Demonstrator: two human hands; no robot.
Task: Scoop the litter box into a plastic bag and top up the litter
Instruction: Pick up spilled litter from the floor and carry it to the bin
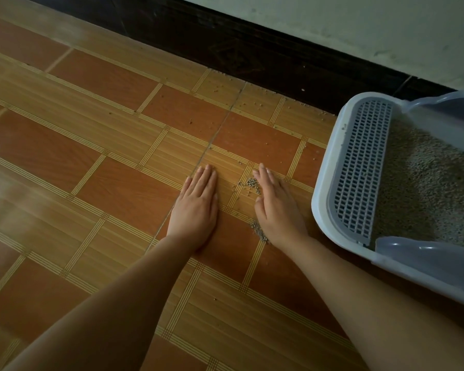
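Observation:
A grey-white litter box (322, 180) stands on the floor at the right, with a slotted grid step (360, 167) at its near end and pale litter (426, 183) inside. My left hand (197, 207) lies flat on the tiled floor, fingers together, holding nothing. My right hand (276, 207) rests on its edge just right of it, flat and empty. Small heaps of spilled litter pellets (252, 183) lie against the right hand's inner side, some near the fingers and more spilled pellets (259, 232) by the wrist. No plastic bag or scoop shows.
Loose pellets (255, 103) are scattered over the orange and yellow floor tiles (105, 170) toward the dark skirting (252, 54) and the pale wall (359, 28) behind. The box sits close to that wall at the right edge of view.

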